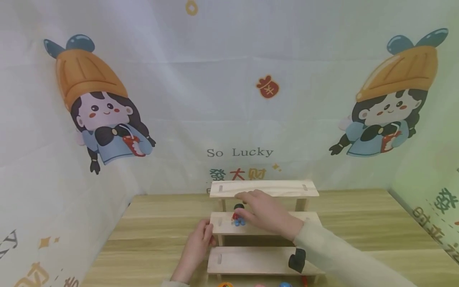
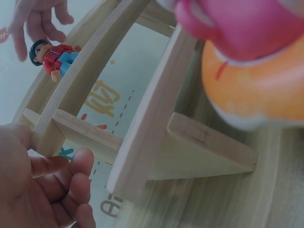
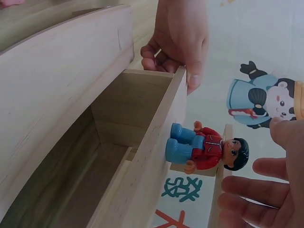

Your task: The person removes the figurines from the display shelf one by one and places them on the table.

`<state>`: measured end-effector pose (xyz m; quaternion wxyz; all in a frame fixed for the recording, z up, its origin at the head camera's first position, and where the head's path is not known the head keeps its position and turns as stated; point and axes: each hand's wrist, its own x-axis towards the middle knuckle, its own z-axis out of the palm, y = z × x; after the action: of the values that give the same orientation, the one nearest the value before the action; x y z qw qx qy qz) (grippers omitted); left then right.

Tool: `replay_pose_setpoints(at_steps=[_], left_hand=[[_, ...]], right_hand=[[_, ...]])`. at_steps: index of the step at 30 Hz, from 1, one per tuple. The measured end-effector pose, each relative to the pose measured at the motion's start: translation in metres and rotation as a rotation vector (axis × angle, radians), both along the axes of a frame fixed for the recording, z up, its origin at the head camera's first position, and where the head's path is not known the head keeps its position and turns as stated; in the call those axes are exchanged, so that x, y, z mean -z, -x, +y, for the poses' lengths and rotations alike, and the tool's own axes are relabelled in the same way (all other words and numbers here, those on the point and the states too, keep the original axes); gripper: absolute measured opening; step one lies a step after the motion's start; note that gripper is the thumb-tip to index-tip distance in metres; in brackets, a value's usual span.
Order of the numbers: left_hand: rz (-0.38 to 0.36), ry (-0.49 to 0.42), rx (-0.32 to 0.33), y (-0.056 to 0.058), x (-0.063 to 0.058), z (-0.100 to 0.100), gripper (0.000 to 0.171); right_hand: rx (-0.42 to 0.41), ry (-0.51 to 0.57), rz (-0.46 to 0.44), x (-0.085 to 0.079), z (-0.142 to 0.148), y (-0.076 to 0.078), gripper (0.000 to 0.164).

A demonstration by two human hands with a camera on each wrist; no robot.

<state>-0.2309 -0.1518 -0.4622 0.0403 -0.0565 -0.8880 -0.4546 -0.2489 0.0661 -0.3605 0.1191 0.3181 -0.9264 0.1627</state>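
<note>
A small toy figure (image 1: 235, 217) with black hair, a red jacket and blue trousers stands upright on the middle board of a wooden three-step shelf (image 1: 251, 261). My right hand (image 1: 269, 211) hovers beside it. In the right wrist view, the spread fingers of that hand are near the head of the figure (image 3: 207, 148), with a gap between them. My left hand (image 1: 196, 244) grips the left end of the middle board, thumb at its top and the other fingers curled below. The left wrist view shows that hand (image 2: 42, 180) close at the board's end.
Several toys lie in front of the shelf, partly cut off at the bottom: an orange one (image 1: 226, 284), a pink one (image 1: 259, 285) and a blue one (image 1: 285, 284). A printed cloth backdrop (image 1: 201, 99) rises behind the wooden table (image 1: 157, 239).
</note>
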Motion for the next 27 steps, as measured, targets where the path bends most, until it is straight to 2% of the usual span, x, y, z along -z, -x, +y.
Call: replay_pose_setpoints(at_steps=[7, 14, 20, 27], left_hand=[[0.011, 0.004, -0.002, -0.001, 0.0, 0.001, 0.033], [0.029, 0.011, -0.003, -0.001, 0.0, 0.002, 0.033], [0.035, 0.005, -0.001, -0.001, 0.001, 0.002, 0.031], [0.041, 0.011, -0.005, -0.001, 0.001, 0.002, 0.026]], right_hand=[[-0.048, 0.02, 0.055, 0.005, -0.003, 0.009, 0.033], [-0.078, 0.015, 0.118, 0.01, -0.005, 0.012, 0.026], [-0.087, 0.035, 0.15, 0.011, -0.006, 0.01, 0.022], [-0.097, 0.064, 0.204, 0.006, -0.008, -0.001, 0.022]])
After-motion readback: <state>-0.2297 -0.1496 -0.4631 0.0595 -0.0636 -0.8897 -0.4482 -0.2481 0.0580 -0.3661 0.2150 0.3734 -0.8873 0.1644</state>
